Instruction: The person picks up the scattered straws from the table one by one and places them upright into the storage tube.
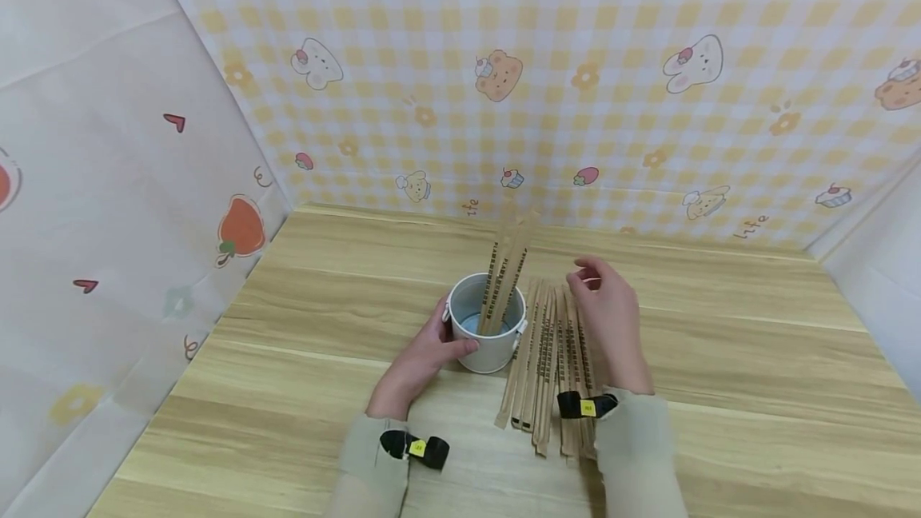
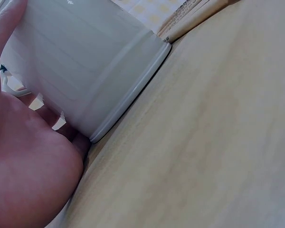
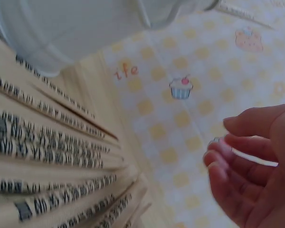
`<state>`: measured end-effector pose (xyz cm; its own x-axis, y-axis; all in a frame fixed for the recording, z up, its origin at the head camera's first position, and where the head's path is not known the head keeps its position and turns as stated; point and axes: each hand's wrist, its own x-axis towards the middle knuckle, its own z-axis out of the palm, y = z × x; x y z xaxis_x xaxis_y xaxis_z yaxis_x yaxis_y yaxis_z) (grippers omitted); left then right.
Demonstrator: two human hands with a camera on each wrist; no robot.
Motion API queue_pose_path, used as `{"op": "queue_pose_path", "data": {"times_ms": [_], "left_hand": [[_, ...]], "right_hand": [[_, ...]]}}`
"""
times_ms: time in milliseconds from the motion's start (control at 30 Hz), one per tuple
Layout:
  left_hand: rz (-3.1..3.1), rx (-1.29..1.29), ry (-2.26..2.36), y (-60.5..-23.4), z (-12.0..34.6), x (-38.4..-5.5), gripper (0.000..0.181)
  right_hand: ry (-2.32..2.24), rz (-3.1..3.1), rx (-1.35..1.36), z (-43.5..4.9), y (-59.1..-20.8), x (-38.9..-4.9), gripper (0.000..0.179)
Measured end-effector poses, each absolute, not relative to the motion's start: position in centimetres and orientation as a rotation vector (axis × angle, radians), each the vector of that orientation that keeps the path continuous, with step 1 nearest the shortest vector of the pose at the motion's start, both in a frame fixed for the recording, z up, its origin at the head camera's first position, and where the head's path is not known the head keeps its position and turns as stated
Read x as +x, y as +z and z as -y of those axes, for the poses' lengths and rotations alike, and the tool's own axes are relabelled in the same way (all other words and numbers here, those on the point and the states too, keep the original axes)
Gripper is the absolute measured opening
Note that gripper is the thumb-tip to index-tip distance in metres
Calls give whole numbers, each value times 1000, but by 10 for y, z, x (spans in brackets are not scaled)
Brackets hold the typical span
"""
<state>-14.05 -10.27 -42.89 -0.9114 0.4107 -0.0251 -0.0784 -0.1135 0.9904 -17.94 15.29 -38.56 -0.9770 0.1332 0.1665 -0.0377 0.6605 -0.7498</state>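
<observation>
A small white metal bucket (image 1: 486, 346) stands on the table, and my left hand (image 1: 432, 346) grips its left side with the thumb across the front. In the left wrist view the palm and fingers wrap round the bucket wall (image 2: 80, 66) near its base. Several paper-wrapped straws (image 1: 504, 278) stand in the bucket, leaning to the right. Beside it lies a spread of more wrapped straws (image 1: 543, 366) with dark printing. My right hand (image 1: 608, 314) hovers over the far right end of this spread, fingers loosely bent. Nothing shows between those fingers (image 3: 228, 161) in the right wrist view.
The wood-grain table (image 1: 755, 358) runs back to a yellow checked cloth (image 1: 576, 102) with cartoon prints. A white printed cloth (image 1: 108, 182) hangs along the left side. Black straps with yellow tags sit on both wrists.
</observation>
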Motion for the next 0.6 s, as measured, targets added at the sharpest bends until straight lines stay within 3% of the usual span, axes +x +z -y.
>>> {"op": "queue_pose_path", "data": {"times_ms": [600], "left_hand": [[-1867, 362, 2068, -425, 102, -139, 84]], "right_hand": [[1081, 3086, -109, -177, -404, -178, 58]]}}
